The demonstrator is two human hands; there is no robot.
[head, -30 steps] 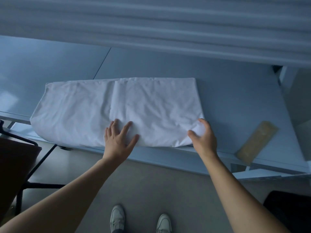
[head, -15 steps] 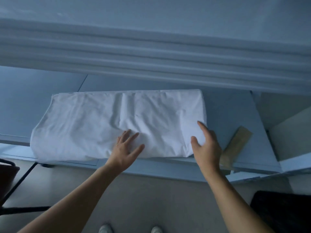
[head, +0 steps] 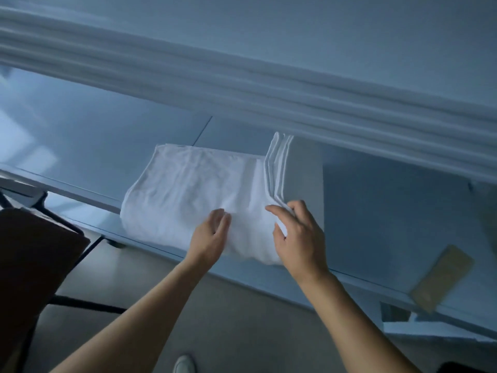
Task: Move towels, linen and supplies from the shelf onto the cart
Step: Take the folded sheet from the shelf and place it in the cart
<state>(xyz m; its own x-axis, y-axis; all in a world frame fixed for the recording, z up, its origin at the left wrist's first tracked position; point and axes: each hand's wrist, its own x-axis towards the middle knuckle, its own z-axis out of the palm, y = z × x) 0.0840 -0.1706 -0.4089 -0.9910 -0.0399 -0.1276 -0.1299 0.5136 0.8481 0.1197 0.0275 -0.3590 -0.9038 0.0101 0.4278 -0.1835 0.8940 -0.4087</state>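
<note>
A folded white sheet lies on the pale blue shelf, near its front edge. Its right end is turned up on edge, showing several stacked layers. My right hand grips the lower corner of that raised end between thumb and fingers. My left hand rests on the sheet's front part with fingers together, pressing the cloth down. Both forearms reach up from the bottom of the view.
A flat tan packet lies on the shelf at the right, near the edge. Another shelf lip runs overhead. A dark brown object on a black frame stands at the left. Floor and one shoe show below.
The sheet lay flat and spread wide before; now its right end is lifted and folded leftward by my right hand. My left hand has shifted right on the cloth. The view has tilted.
</note>
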